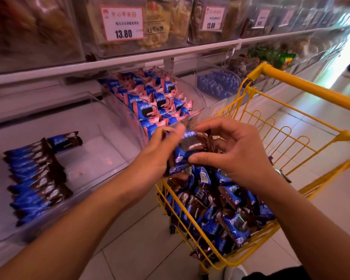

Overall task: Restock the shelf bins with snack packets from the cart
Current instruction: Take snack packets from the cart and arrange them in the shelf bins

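Several blue-and-brown snack packets (pixel 192 152) are gripped between the left hand (pixel 160 154) and the right hand (pixel 236 152), both closed around the bunch, just above the yellow cart (pixel 303 87). More such packets (pixel 220 209) are heaped in the cart's basket. A row of them (pixel 36 178) is stood along the left side of the clear shelf bin (pixel 101 158), beside a bin of pink-and-blue packets (pixel 156 98).

Glossy foil-like packets (pixel 192 150); painted yellow metal wire cart (pixel 287 142); clear, smooth plastic bins (pixel 101 150); paper price tags (pixel 122 23); glossy tiled floor (pixel 141 245); smooth white shelf edge (pixel 129 59).
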